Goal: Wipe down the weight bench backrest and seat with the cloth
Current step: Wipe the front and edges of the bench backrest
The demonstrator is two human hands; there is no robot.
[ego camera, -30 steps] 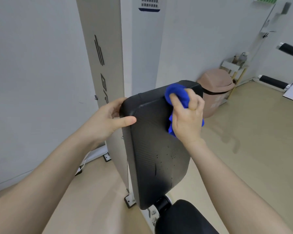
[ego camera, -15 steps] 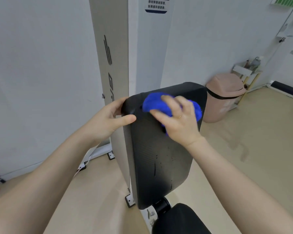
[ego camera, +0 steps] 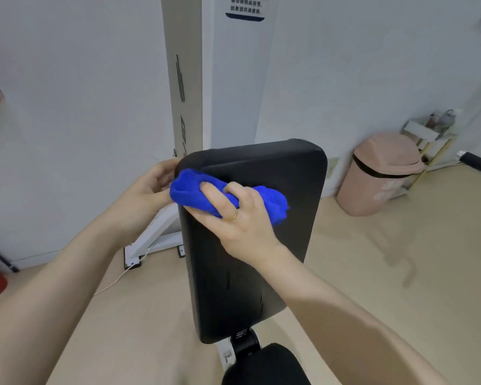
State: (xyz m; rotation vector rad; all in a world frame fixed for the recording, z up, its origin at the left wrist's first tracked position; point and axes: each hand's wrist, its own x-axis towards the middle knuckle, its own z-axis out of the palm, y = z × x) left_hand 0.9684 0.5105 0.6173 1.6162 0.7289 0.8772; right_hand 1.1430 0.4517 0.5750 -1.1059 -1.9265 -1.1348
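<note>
Against the upper left corner of the upright black backrest (ego camera: pixel 261 245), our right hand (ego camera: pixel 233 226) presses the bunched blue cloth (ego camera: pixel 195 193), fingers closed over it. Our left hand (ego camera: pixel 147 190) curls around the backrest's left edge, gripping it. Below lies the black seat (ego camera: pixel 264 365); a pink bin (ego camera: pixel 383 173) stands well apart.

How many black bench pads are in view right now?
2. The upright backrest stands mid-frame, with the blue cloth pressed near its top left edge. The seat shows at the bottom edge, partly cut off.
</note>
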